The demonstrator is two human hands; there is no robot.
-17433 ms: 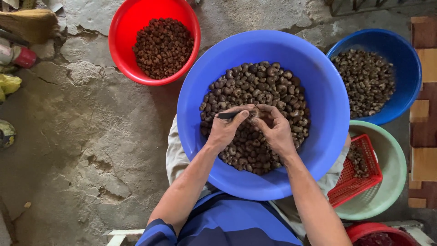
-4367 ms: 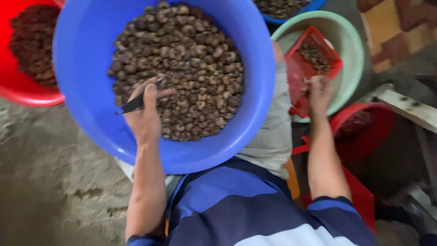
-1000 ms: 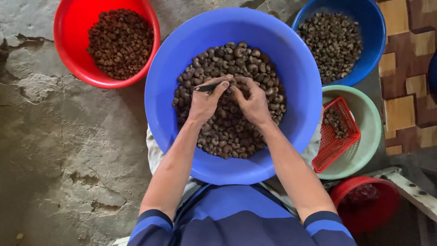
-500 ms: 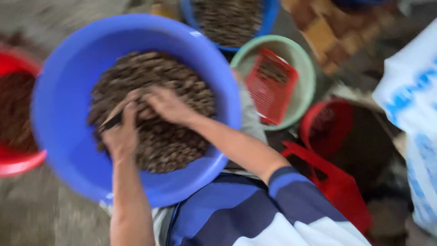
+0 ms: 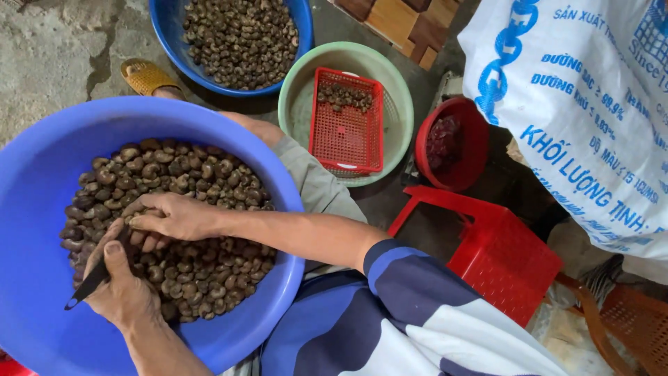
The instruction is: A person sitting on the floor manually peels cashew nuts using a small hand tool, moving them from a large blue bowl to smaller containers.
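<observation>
At the near left, the left hand (image 5: 122,289) grips a small dark knife (image 5: 94,277) over the big blue plastic basin (image 5: 42,174) of brown, kidney-shaped nuts (image 5: 188,230). The right hand (image 5: 174,217) pinches one nut (hard, light, probably slick; best held by its ends). Farther right sit a red mesh basket (image 5: 346,120) and a white woven sack (image 5: 598,118).

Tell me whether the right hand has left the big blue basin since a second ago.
No. The right hand still rests on the nuts inside the big blue basin, beside the left hand holding the dark tool; only the camera swung.
</observation>
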